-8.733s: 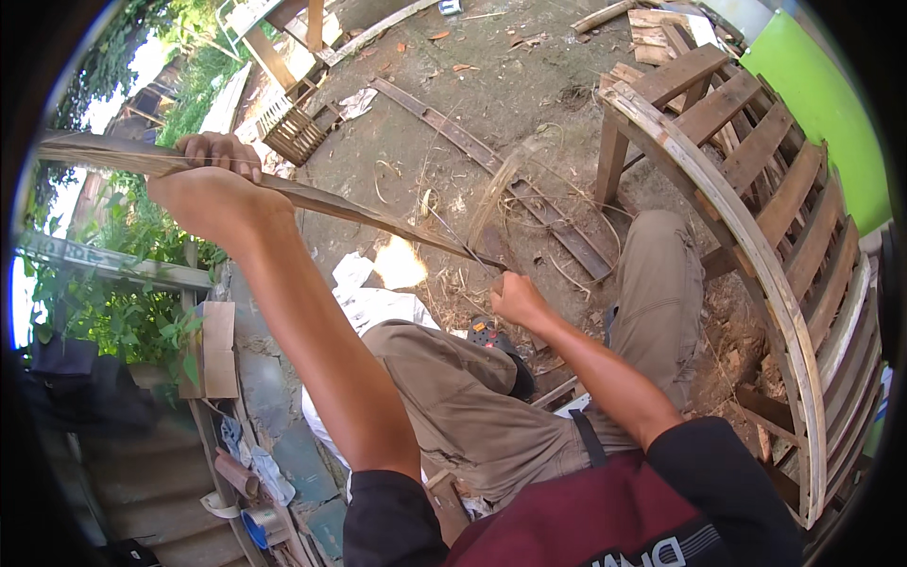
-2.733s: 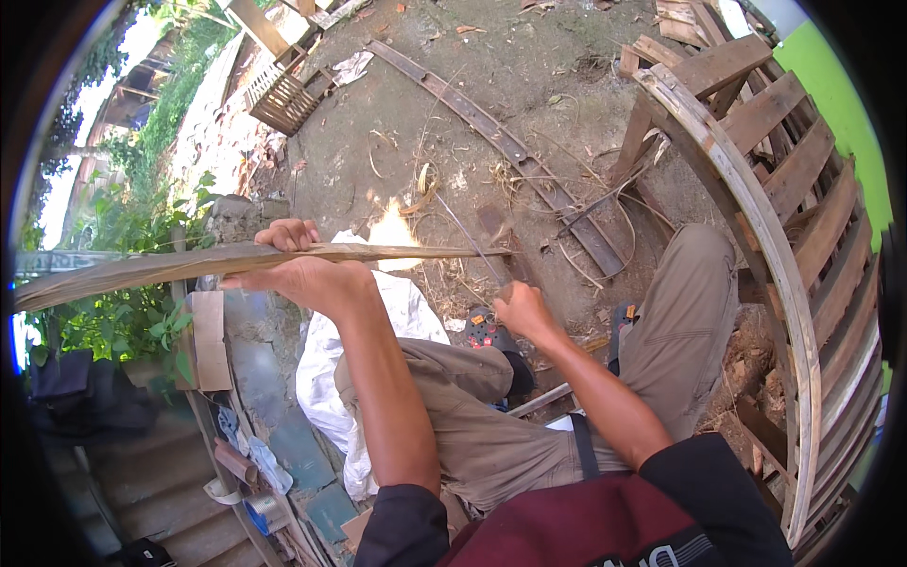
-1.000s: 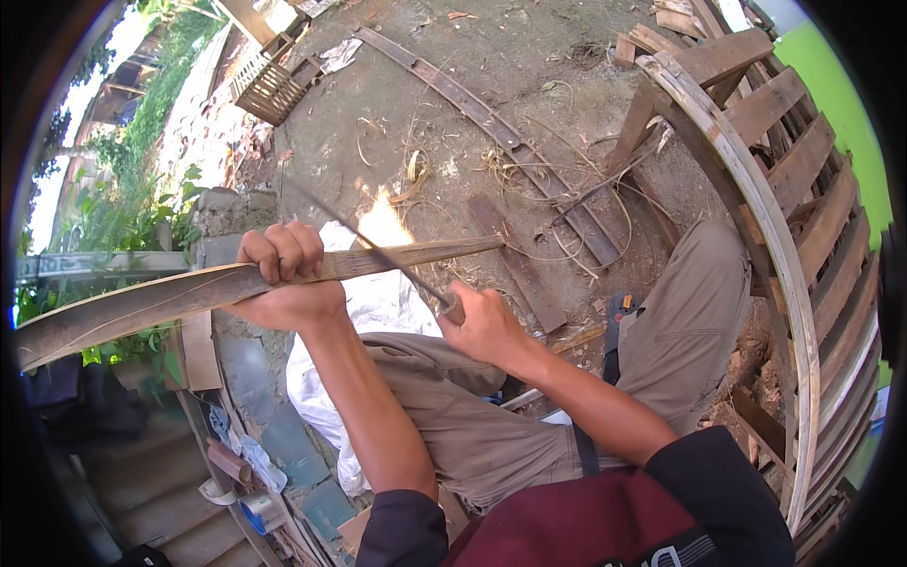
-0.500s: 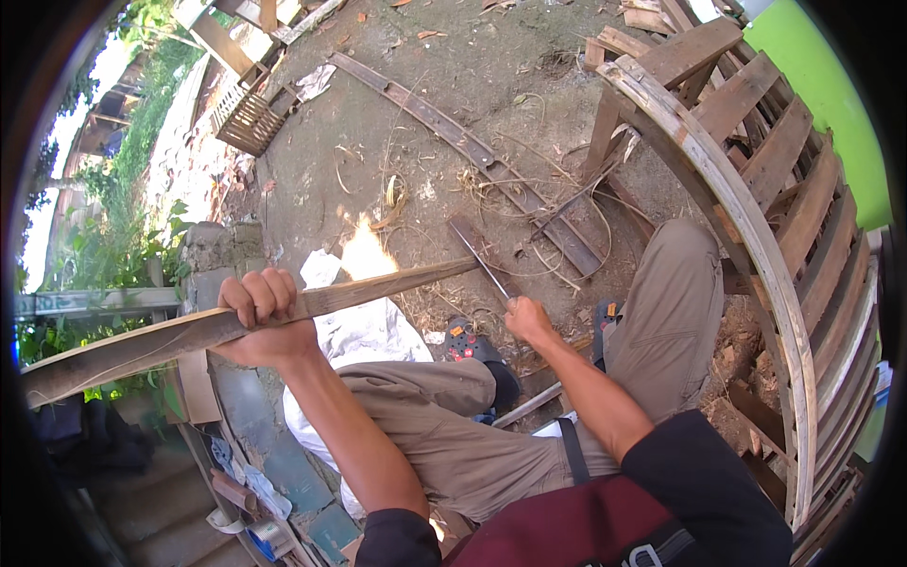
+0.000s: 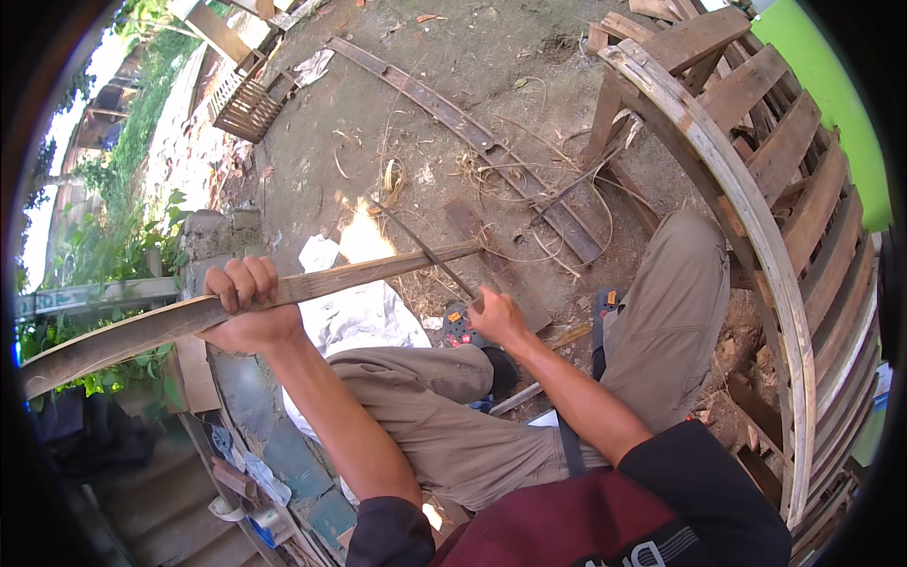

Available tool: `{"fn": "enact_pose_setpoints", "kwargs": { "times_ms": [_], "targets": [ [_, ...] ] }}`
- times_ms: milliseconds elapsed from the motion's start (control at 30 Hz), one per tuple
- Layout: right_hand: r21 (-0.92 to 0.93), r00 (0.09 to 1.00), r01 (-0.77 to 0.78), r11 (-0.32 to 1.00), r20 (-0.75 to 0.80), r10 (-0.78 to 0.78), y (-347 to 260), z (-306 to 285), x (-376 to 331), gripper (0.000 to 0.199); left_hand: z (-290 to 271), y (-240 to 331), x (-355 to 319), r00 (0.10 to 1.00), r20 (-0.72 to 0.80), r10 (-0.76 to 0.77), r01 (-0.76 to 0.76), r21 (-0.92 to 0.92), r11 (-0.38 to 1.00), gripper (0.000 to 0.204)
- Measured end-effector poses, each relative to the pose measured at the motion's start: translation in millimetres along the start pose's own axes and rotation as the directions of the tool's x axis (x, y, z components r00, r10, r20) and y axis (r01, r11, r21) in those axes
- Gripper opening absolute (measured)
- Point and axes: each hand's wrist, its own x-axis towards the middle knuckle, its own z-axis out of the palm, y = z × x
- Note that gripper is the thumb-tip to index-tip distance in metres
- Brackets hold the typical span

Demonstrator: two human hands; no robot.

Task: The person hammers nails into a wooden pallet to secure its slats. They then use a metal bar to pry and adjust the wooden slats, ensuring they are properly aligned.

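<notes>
My left hand (image 5: 250, 307) is wrapped round a long wooden strip (image 5: 378, 267), which slants across the view from the left rim to a narrow end at the middle. In my right hand (image 5: 499, 317) is a long knife (image 5: 414, 236), its handle mostly hidden by my fist. The thin dark blade points up and to the left and crosses the strip near its narrow end. Whether blade and wood touch, I cannot tell. Beneath that end, a flat brown board (image 5: 515, 291) lies on the ground.
At the right stands a curved-looking stack of wooden slats (image 5: 756, 217). A long brown bar (image 5: 453, 118) and loose thin strips lie on the dirt ahead. White cloth (image 5: 364, 321) is beside my left leg, near a concrete block (image 5: 222, 236). A slatted crate (image 5: 248, 106) stands far left.
My right hand has moved left and slightly up, and the knife blade has swung from the strip's tip to across it. The strip's narrow end has risen slightly in the picture.
</notes>
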Motion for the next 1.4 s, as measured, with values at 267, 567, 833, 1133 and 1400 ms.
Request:
{"fn": "enact_pose_setpoints", "kwargs": {
  "times_ms": [267,567,833,1133,1400],
  "targets": [
    [0.052,0.992,-0.117,0.992,-0.049,0.120,9.7,13.5,-2.0,0.032,16.2,-0.1,-0.3,0.964,-0.263,0.042,-0.018,0.095,0.995,0.049],
    [-0.081,0.996,-0.078,0.994,0.031,0.081,78.7,6.2,15.4,0.030,48.9,-0.5,-8.3,0.929,-0.356,0.096,-0.049,0.140,0.989,0.049],
    [-0.119,0.982,-0.167,0.979,0.073,0.176,102.6,0.9,12.0,0.034,42.3,-3.5,2.9,0.937,-0.340,0.079,-0.035,0.133,0.991,0.051],
    [-0.157,0.968,-0.229,0.961,0.071,0.242,124.3,4.0,23.8,0.031,36.9,-3.7,3.8,0.961,-0.270,0.057,-0.036,0.082,0.996,0.056],
    [0.155,0.997,0.059,0.986,0.033,-0.064,7.1,-8.6,-0.6,0.035,23.5,-2.5,-2.4,0.976,-0.212,0.046,-0.026,0.094,0.995,0.056]
  ]
}}
